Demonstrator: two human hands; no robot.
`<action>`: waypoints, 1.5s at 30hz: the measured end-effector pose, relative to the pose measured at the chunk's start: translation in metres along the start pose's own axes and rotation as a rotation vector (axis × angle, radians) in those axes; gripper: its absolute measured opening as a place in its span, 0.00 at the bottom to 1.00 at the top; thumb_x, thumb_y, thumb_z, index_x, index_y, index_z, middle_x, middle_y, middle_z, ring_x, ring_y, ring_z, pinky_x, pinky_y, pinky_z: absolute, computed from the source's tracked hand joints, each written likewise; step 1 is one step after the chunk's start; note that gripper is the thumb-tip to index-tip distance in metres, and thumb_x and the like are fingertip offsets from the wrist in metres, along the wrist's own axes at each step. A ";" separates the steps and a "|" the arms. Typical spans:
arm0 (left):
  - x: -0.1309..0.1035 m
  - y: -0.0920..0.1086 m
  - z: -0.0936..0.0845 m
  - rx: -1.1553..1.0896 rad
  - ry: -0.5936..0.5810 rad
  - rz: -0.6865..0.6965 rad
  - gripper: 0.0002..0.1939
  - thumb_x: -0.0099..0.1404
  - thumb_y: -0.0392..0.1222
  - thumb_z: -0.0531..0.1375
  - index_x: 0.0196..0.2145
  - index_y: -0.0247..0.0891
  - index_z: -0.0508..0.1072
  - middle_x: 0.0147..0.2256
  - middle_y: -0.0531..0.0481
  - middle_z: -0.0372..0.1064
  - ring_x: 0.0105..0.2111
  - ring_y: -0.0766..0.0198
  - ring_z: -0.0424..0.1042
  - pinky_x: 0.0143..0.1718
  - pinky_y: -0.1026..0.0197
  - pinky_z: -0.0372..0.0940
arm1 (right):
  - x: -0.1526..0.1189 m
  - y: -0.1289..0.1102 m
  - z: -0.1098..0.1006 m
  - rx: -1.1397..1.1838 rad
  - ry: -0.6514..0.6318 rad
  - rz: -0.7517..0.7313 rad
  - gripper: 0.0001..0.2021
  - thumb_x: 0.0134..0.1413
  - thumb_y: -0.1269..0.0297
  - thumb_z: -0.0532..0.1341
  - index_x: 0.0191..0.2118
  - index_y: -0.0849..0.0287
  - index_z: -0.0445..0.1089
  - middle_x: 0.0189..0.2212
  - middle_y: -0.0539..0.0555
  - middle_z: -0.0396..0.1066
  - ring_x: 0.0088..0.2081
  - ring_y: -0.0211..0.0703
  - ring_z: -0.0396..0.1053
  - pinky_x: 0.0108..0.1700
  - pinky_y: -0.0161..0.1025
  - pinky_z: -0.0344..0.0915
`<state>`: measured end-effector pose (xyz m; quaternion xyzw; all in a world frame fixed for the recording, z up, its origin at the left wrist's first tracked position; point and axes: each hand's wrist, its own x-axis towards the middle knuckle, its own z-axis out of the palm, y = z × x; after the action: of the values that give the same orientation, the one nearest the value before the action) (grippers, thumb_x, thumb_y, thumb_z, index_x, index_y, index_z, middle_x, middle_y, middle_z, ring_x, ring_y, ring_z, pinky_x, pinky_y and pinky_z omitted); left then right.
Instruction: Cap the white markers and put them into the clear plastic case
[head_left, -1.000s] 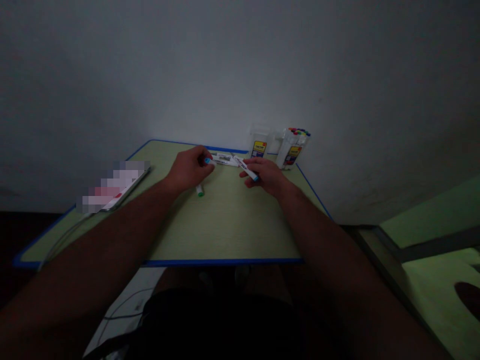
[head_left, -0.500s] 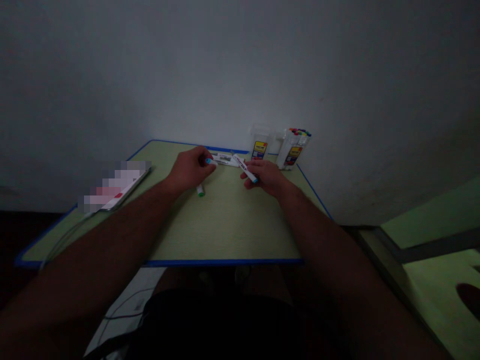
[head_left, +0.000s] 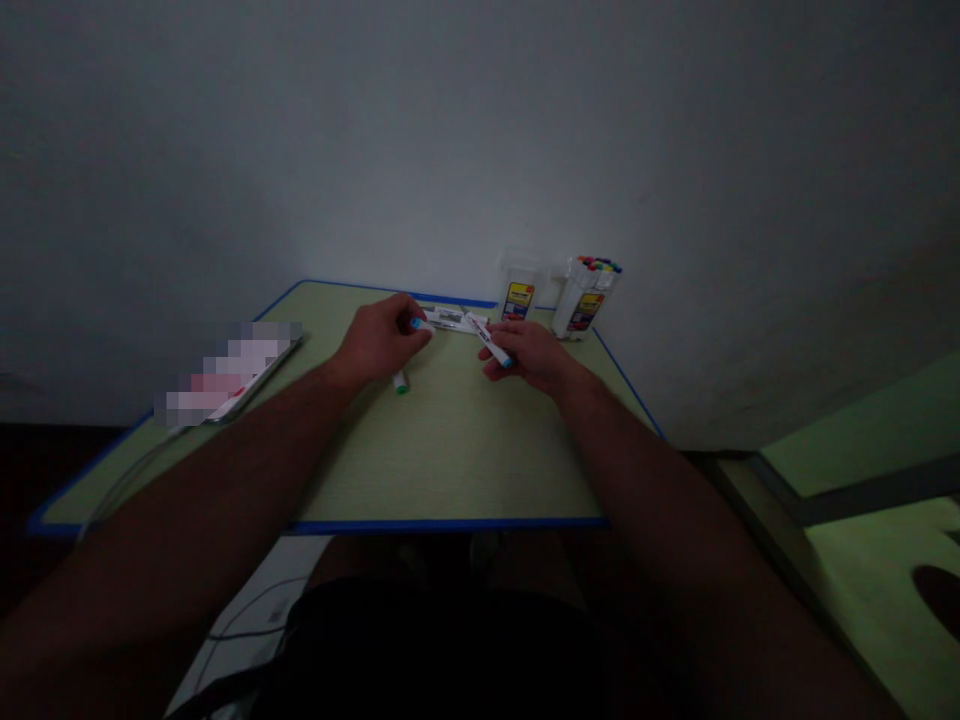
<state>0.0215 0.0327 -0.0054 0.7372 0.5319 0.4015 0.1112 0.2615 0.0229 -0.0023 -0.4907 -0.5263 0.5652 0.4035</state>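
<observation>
My left hand [head_left: 381, 335] pinches a small white cap with a blue end [head_left: 421, 325], which looks like a marker cap. In my right hand [head_left: 529, 352], the fingers are closed on a white marker [head_left: 486, 338]. This marker slants, its blue end low toward me and its narrow grey tip pointing up and left. Under my left hand lies a green-ended marker [head_left: 400, 383], partly hidden by the fingers. Behind both hands a flat white item with printing [head_left: 448, 318] rests on the table; its kind is unclear.
A clear plastic case with a yellow label [head_left: 519, 295] stands at the back. Beside it is another case [head_left: 587, 300] packed with colourful-ended markers. A tablet-like device [head_left: 232, 385], partly blurred out, lies left with a cable [head_left: 127, 480]. Blue edging [head_left: 450, 524] borders the table.
My right hand and the marker have shifted very slightly, with the blue end a touch lower and further left. My left hand stays nearly still with the cap.
</observation>
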 end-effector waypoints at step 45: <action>0.007 -0.012 0.005 -0.258 -0.014 -0.136 0.11 0.52 0.44 0.68 0.32 0.40 0.74 0.25 0.54 0.67 0.26 0.64 0.64 0.30 0.58 0.59 | 0.005 0.006 -0.003 -0.067 -0.073 -0.075 0.09 0.62 0.76 0.56 0.45 0.59 0.67 0.26 0.51 0.79 0.17 0.33 0.63 0.20 0.30 0.61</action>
<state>0.0168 0.0450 -0.0125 0.6818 0.5239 0.4529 0.2356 0.2642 0.0277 -0.0086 -0.4628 -0.5772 0.5495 0.3882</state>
